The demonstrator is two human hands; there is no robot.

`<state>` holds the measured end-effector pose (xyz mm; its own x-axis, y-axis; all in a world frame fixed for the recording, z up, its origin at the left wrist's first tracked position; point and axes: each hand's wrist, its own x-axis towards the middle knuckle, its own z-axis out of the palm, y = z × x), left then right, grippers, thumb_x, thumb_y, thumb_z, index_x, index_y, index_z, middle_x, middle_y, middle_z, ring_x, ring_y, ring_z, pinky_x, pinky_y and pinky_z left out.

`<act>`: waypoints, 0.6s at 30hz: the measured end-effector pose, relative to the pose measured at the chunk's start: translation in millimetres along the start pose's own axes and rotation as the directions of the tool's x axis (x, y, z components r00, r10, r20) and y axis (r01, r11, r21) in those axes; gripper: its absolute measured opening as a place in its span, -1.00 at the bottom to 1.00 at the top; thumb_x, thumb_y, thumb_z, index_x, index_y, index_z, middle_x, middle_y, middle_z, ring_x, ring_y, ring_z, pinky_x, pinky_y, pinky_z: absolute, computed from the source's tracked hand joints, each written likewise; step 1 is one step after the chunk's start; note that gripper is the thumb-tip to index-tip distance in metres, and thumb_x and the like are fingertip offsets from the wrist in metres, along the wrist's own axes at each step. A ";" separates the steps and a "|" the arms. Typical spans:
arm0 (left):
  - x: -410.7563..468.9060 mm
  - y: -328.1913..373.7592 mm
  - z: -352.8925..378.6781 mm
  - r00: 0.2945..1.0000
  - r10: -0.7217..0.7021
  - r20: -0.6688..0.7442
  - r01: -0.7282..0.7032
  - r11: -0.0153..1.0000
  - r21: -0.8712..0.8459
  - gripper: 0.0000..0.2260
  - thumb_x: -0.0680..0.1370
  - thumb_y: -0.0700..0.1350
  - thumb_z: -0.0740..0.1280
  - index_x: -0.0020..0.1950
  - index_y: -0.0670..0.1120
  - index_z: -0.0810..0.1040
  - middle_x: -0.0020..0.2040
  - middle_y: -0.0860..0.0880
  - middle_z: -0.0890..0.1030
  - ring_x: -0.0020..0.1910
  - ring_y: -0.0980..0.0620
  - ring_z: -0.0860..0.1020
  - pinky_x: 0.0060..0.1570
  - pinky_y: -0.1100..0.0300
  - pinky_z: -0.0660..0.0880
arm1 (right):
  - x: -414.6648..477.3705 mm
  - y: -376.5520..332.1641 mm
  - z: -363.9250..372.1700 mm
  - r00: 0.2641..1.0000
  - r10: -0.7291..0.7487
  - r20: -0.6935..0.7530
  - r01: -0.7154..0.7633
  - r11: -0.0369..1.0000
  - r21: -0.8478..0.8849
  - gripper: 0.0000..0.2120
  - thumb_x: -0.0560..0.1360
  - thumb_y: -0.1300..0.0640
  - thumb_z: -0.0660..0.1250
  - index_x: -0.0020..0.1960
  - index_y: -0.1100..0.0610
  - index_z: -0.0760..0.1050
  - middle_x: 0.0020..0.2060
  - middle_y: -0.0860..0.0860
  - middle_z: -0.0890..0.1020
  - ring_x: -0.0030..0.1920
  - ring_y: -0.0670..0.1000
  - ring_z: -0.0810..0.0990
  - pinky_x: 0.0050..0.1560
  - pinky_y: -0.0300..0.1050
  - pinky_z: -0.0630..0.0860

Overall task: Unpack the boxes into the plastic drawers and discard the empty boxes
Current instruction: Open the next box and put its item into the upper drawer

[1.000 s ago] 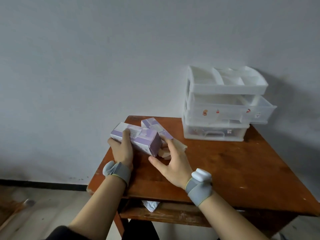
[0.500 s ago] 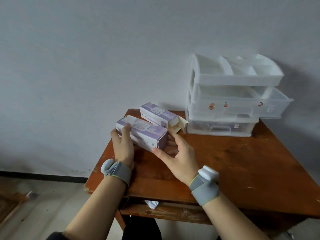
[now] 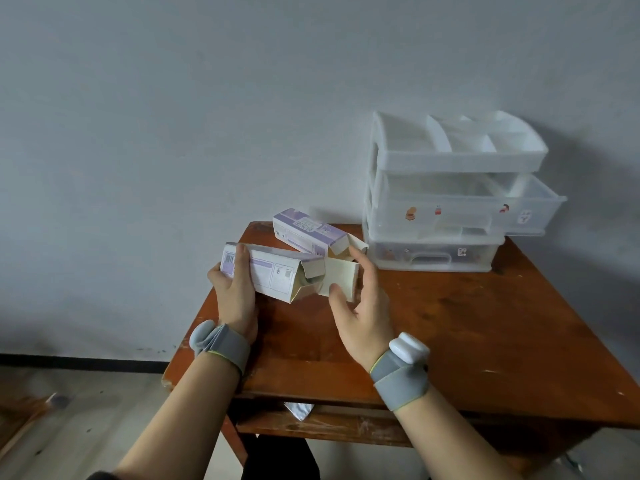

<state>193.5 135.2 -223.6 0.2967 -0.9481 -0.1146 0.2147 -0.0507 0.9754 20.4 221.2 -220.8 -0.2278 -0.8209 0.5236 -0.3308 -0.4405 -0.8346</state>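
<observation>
The left hand (image 3: 235, 292) is wrapped around the closed end of a purple-and-white box (image 3: 273, 275), held above the near-left part of the wooden table (image 3: 485, 323). The box's long axis runs left to right, its opened end pointing toward the right hand (image 3: 363, 306). That hand's thumb and fingers pinch the unfolded end flap (image 3: 341, 278). Just beyond the grip, a second box (image 3: 304, 233) lies on the table, its open end toward the plastic drawers (image 3: 450, 202), whose middle drawer is pulled out.
</observation>
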 end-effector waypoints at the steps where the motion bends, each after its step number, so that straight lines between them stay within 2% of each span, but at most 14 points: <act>1: 1.0 -0.8 -0.1 1.000 0.000 -0.012 0.000 1.000 -0.001 -0.49 0.54 0.33 0.25 0.31 0.07 0.22 0.10 -0.14 0.62 -0.01 -0.03 0.68 0.13 0.01 0.62 | 1.0 1.2 -0.3 0.998 -0.050 -0.027 0.048 0.997 -0.065 -0.46 0.52 0.23 0.34 0.45 -0.01 0.31 0.33 0.03 0.50 0.28 -0.04 0.54 0.15 -0.17 0.60; 5: 2.8 -2.1 0.2 0.999 0.003 -0.043 -0.003 1.000 0.004 -0.48 0.53 0.34 0.26 0.30 0.07 0.20 0.13 -0.15 0.61 0.09 -0.09 0.67 0.17 -0.07 0.61 | 3.1 0.3 -0.5 0.966 -0.255 -0.054 0.222 0.913 -0.342 -0.53 0.47 0.30 0.35 0.32 -0.03 0.53 0.30 0.03 0.44 0.35 0.00 0.40 0.33 -0.27 0.42; 7: 2.4 -1.4 0.8 0.998 0.002 -0.055 -0.002 1.000 0.001 -0.49 0.54 0.34 0.25 0.30 0.07 0.18 0.15 -0.16 0.61 0.10 -0.09 0.67 0.18 -0.06 0.61 | 3.0 0.4 0.0 0.945 -0.326 -0.027 0.279 0.846 -0.455 -0.56 0.41 0.30 0.34 0.19 -0.07 0.62 0.30 0.05 0.48 0.35 0.06 0.39 0.36 -0.10 0.36; 9: 3.4 -2.2 0.1 0.998 0.004 -0.060 -0.004 1.000 0.000 -0.49 0.55 0.34 0.24 0.31 0.07 0.17 0.16 -0.16 0.61 0.09 -0.08 0.67 0.17 -0.06 0.61 | 1.6 -0.6 0.1 0.944 -0.330 -0.003 0.291 0.834 -0.469 -0.67 0.39 0.21 0.35 0.07 -0.09 0.67 0.29 0.04 0.51 0.36 0.07 0.38 0.34 0.07 0.33; 11: 3.3 -2.0 0.1 0.999 0.007 -0.054 -0.006 1.000 0.012 -0.48 0.54 0.35 0.23 0.31 0.08 0.17 0.16 -0.16 0.60 0.10 -0.09 0.67 0.16 -0.06 0.61 | 0.7 -3.8 -0.8 0.954 -0.301 0.000 0.272 0.862 -0.427 -0.84 0.39 0.06 0.34 -0.11 -0.05 0.68 0.27 0.01 0.52 0.36 0.03 0.38 0.33 0.12 0.30; 13: 4.1 -2.2 0.2 0.999 0.003 -0.042 -0.002 1.000 0.018 -0.46 0.53 0.36 0.23 0.33 0.08 0.17 0.16 -0.16 0.59 0.11 -0.10 0.66 0.17 -0.07 0.61 | -0.1 -4.4 0.4 0.955 -0.296 0.008 0.271 0.863 -0.427 -0.81 0.44 -0.06 0.34 -0.22 -0.01 0.67 0.24 -0.01 0.55 0.34 0.04 0.40 0.31 0.14 0.30; 15: 3.4 -0.4 0.6 0.999 -0.004 -0.036 0.005 1.000 0.023 -0.48 0.55 0.34 0.23 0.32 0.07 0.17 0.16 -0.17 0.59 0.09 -0.09 0.66 0.17 -0.08 0.61 | 0.1 -2.8 2.5 0.955 -0.297 0.011 0.269 0.848 -0.457 -0.76 0.48 -0.12 0.34 -0.19 0.00 0.68 0.20 -0.01 0.57 0.34 0.06 0.40 0.31 0.14 0.31; 18: 2.1 1.4 1.4 0.999 -0.005 -0.038 0.006 1.000 0.020 -0.51 0.57 0.31 0.22 0.32 0.07 0.17 0.12 -0.15 0.59 0.02 -0.05 0.66 0.16 -0.07 0.61 | 0.7 -1.3 2.5 0.963 -0.268 0.028 0.250 0.849 -0.465 -0.74 0.47 -0.16 0.34 0.06 -0.07 0.66 0.21 -0.02 0.54 0.36 0.03 0.36 0.32 0.09 0.30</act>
<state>193.1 132.7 -222.1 0.3305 -0.9352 -0.1268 0.1977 -0.0628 0.9783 23.0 220.3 -219.8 -0.1047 -0.6825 0.7234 -0.7636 -0.4108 -0.4981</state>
